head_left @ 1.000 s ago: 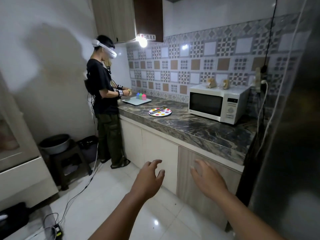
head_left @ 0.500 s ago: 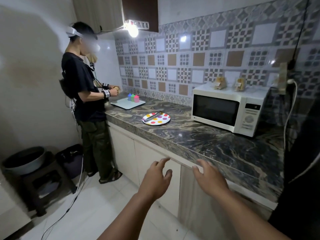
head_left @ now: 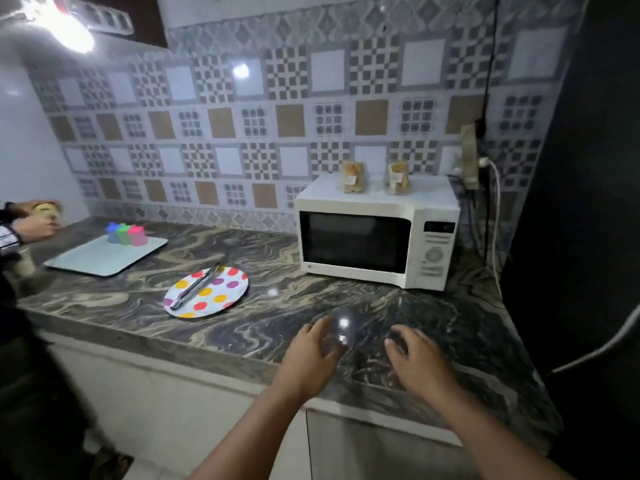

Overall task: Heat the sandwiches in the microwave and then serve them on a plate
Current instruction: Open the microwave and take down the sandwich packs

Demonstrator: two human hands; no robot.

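A white microwave [head_left: 375,242] stands on the dark marbled counter [head_left: 277,317] with its door closed. Two wrapped sandwiches sit on its top, one at the left [head_left: 353,177] and one at the right [head_left: 397,178]. A polka-dot plate [head_left: 221,296] lies left of the microwave with metal tongs [head_left: 195,289] across it. My left hand [head_left: 313,355] and my right hand [head_left: 420,362] hover over the counter's front edge, fingers relaxed and spread, holding nothing.
Another person's hand [head_left: 34,225] holds something at the far left, beside a pale tray [head_left: 104,258] with three coloured cups [head_left: 126,233]. A power strip and cables [head_left: 481,168] hang right of the microwave. A dark appliance side [head_left: 588,202] bounds the right.
I have moved closer to the counter and turned right. My hands now hover over the countertop instead of in front of the cabinets. The other person has nearly left the view.
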